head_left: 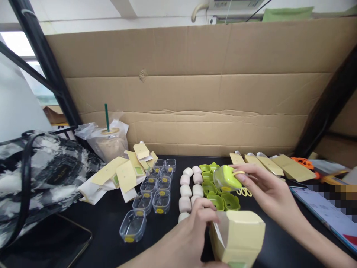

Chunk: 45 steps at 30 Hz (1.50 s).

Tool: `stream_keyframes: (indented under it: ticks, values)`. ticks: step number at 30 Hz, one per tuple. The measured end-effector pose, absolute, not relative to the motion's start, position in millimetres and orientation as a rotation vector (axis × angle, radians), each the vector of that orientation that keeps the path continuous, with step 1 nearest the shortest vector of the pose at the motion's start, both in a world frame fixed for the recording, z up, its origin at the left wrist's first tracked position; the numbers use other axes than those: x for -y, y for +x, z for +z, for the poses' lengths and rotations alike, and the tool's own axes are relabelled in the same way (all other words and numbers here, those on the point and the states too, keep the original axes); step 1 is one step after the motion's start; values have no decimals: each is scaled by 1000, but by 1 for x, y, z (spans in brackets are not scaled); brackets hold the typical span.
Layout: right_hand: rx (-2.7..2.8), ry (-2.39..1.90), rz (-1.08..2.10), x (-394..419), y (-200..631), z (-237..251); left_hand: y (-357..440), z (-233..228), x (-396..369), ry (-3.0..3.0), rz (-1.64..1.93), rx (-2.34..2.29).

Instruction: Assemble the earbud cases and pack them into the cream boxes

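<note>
My left hand (192,230) grips a small pale-yellow cardboard box (240,234) with its flap open, low in the middle of the view. My right hand (262,186) holds a lime-green plastic piece (226,178) with a yellow ring just above the box. Below the green piece lie more green pieces (220,193) in two rows on the black table (108,230). A double row of pale pink blocks (189,190) runs beside them. Clear plastic cases (156,186) with yellow stickers stand left of those.
Flat yellow box blanks lie at the left (122,171) and at the back right (279,165). An iced drink cup with a green straw (110,141) and a patterned bag (41,171) sit left. A cardboard wall (195,93) closes the back. A phone (329,214) lies right.
</note>
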State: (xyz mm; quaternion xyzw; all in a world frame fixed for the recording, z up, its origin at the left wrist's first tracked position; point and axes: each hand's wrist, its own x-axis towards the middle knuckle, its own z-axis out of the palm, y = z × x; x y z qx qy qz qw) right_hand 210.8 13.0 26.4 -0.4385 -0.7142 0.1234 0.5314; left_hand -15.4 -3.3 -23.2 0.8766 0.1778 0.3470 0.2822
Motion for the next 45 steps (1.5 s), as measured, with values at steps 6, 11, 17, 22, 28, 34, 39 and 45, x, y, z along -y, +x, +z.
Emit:
stream_keyframes:
  ticks: [6, 11, 17, 22, 28, 34, 39, 45]
  values:
    - [1635, -890, 484, -1, 195, 19, -13, -20, 12, 2442, 794, -746]
    - [1867, -840, 612, 13, 195, 19, -13, -18, 14, 2302, 782, -942]
    - [2225, -932, 488, 16, 206, 38, -13, -22, 13, 2326, 827, -908]
    - [2419, -996, 540, 17, 201, 45, -14, -25, 14, 2412, 892, -832]
    - [2367, -1063, 678, 18, 198, 38, -14, -23, 13, 2460, 843, -826]
    - [2357, -1159, 695, 16, 197, 30, -14, -24, 11, 2422, 905, -765]
    - [2363, -1196, 551, 18, 195, 29, -12, -29, 9, 2449, 984, -676]
    - [2351, -1242, 557, 23, 205, 31, -12, -23, 9, 2555, 866, -758]
